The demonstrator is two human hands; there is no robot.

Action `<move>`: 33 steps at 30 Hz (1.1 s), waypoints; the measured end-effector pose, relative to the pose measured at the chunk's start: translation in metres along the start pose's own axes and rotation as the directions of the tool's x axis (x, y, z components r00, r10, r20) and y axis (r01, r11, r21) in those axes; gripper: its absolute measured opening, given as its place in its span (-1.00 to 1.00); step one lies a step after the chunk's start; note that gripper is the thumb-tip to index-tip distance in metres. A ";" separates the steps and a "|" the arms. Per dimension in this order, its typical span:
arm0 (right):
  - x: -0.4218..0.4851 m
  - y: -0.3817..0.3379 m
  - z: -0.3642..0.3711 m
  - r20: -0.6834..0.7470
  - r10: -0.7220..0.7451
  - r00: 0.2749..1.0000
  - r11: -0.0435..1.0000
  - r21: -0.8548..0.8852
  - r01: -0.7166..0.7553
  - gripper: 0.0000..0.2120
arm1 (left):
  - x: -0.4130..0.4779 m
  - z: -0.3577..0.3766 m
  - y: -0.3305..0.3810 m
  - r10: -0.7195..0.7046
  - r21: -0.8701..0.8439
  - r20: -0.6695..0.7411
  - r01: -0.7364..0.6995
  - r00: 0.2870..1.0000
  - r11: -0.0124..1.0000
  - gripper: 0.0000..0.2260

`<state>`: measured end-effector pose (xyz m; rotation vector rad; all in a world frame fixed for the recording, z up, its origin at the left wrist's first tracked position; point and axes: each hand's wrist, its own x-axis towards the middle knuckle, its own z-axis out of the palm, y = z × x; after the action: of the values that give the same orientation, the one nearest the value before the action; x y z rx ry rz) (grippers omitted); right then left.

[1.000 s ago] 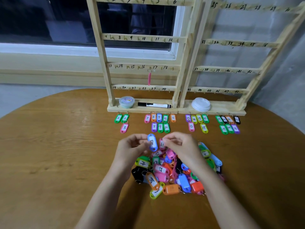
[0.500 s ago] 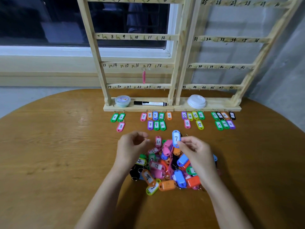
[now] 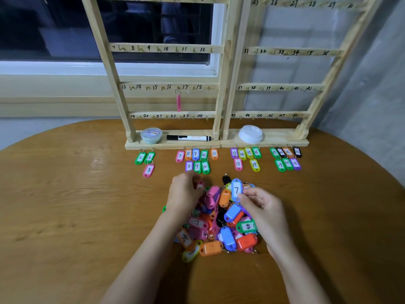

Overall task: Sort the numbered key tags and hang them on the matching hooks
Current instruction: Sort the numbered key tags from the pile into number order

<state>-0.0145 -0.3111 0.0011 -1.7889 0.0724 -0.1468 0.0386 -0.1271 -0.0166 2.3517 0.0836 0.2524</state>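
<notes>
The blue tag with a 7 on it stood up over the far side of the pile of tags. The right hand pinched its lower end between the thumb and the first fingers. Its other fingers were bent in a little. The right arm came in from the bottom right, low over the pile, with the back of the hand facing up.

The left hand was at the left side of the pile with its fingers curled down. A small pink tag was right at its fingertips. That part was blurry, so I could not tell if the hand held it. The left arm came up from the bottom middle.

The pile lay in the middle of the table. Orange, blue, green, pink and black tags were all mixed up in it. Further back, the sorted tags lay in little rows by number, just in front of the wooden rack. One of them was a pink 7 tag.

The rack stood at the back of the table and had rows of numbered hooks. One hanging pink tag was on a hook near the number 17. On the foot of the rack sat a round tub, a marker and a white lid.
</notes>
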 end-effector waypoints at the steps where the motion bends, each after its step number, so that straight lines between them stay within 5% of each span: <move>1: 0.000 0.001 0.000 -0.002 0.003 1.000 1.000 0.003 -0.003 -0.85 | 0.001 0.001 0.000 -0.001 -0.008 0.001 0.001 1.000 1.000 -0.83; 11: -0.001 0.001 -0.001 0.006 0.009 1.000 1.000 0.017 -0.009 -0.83 | -0.004 -0.014 0.004 -0.076 -0.168 0.032 0.080 0.997 0.982 -0.88; 15: 0.001 0.002 0.002 0.025 -0.001 1.000 1.000 -0.001 0.001 -0.86 | -0.011 -0.028 0.003 -0.219 -0.517 0.119 0.248 0.969 0.819 -0.73; 20: 0.002 0.002 0.010 0.045 0.007 0.999 1.000 0.015 -0.008 -0.89 | -0.018 -0.038 -0.002 -0.275 -0.729 0.179 0.315 0.945 0.608 -0.83; 23: 0.002 -0.001 0.014 0.068 -0.004 0.998 1.000 -0.006 0.004 -0.95 | -0.022 -0.042 -0.007 -0.298 -0.775 0.190 0.329 0.936 0.540 -0.86; 33: 0.007 -0.011 0.037 0.116 -0.025 0.993 0.999 -0.044 0.030 -0.95 | -0.029 -0.058 -0.021 -0.326 -0.784 0.135 0.302 0.936 0.543 -0.79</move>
<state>-0.0029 -0.2741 0.0048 -1.8414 -0.0316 -0.0616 -0.0019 -0.0762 0.0043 1.3801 0.3370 0.1005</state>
